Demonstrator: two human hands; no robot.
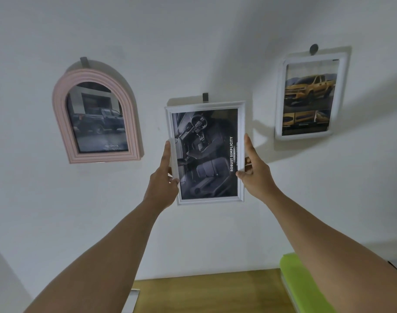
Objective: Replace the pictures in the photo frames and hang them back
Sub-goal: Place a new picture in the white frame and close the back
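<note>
A home room, it seems; framed car pictures point(205, 152) hang on a white wall point(193, 41) above a wooden table point(211, 290).

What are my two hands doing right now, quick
Left hand: closed on the left edge of the white frame.
Right hand: closed on the frame's right edge.

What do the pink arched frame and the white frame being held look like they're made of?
Pink arched frame: probably moulded plastic or painted wood, matte, with even ribbed ridges. White rectangular frame: likely painted wood or plastic, smooth, with stepped moulding. Neither can be told for sure.
</note>
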